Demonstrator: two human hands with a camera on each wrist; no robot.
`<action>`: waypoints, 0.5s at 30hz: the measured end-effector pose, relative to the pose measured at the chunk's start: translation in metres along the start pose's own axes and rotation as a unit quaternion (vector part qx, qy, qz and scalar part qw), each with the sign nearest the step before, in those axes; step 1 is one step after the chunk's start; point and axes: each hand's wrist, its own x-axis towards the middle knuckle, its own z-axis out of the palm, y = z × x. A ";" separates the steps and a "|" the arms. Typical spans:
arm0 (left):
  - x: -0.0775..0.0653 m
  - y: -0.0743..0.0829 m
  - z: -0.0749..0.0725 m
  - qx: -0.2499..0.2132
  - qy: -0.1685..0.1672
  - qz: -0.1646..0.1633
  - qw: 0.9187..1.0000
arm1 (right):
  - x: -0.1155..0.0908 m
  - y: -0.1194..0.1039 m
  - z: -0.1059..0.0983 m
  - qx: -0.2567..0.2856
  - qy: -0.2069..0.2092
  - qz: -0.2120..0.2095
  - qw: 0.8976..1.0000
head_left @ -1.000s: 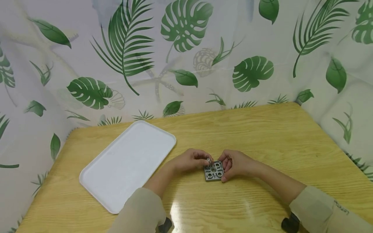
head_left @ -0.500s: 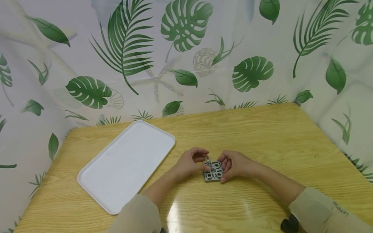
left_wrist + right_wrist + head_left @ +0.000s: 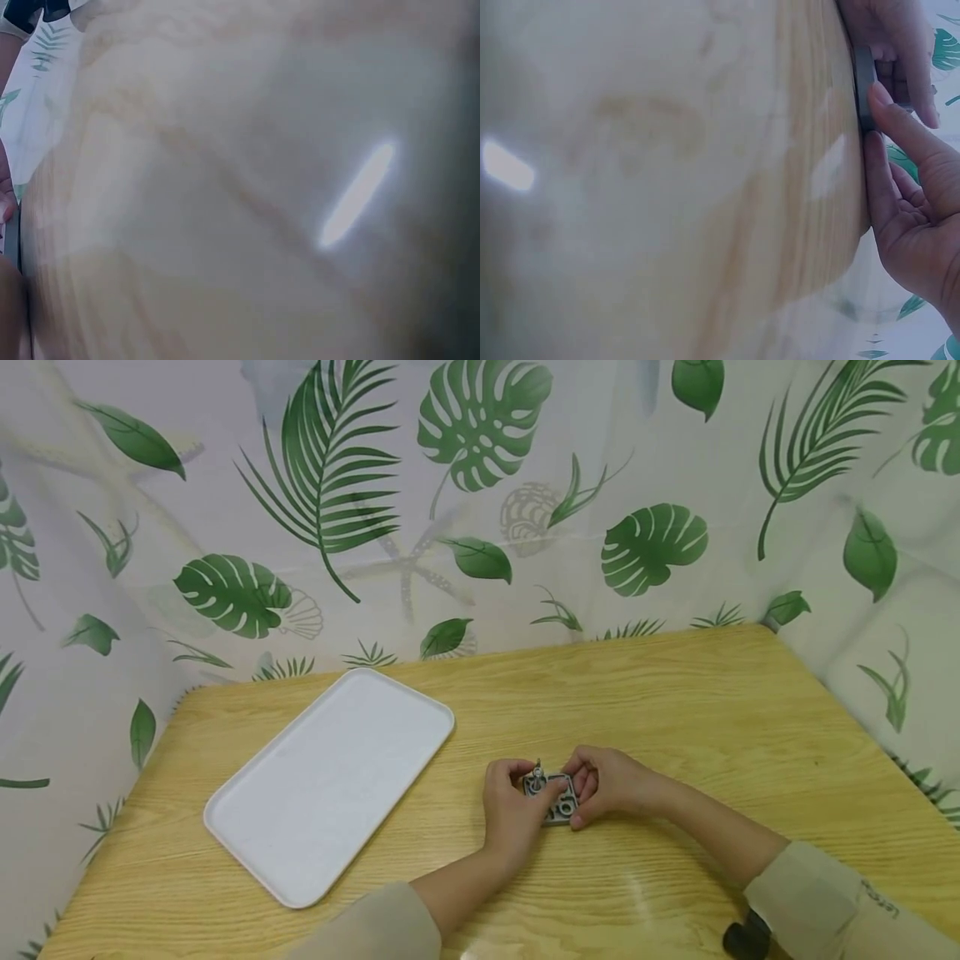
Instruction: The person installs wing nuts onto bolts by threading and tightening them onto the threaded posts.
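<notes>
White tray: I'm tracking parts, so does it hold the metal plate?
No, the metal plate sits on the table, right of the tray.

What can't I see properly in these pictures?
Head view: part of the plate, hidden by the left hand.
Head view: the peg's exact shape, too small.
Head view: writing on the right sleeve, too small to read.
Right wrist view: the plate's top, turned away.
Left wrist view: most of the plate, cut off by the left edge.
</notes>
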 end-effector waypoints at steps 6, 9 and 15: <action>0.002 -0.001 0.000 -0.018 -0.001 -0.004 1.000 | 0.000 0.001 0.000 -0.005 0.000 -0.004 1.000; 0.004 -0.003 -0.002 -0.026 -0.010 0.007 1.000 | 0.000 0.000 -0.001 -0.004 0.000 -0.009 1.000; 0.016 -0.010 -0.014 -0.051 -0.076 0.023 0.996 | 0.000 -0.003 0.000 0.003 -0.001 -0.006 1.000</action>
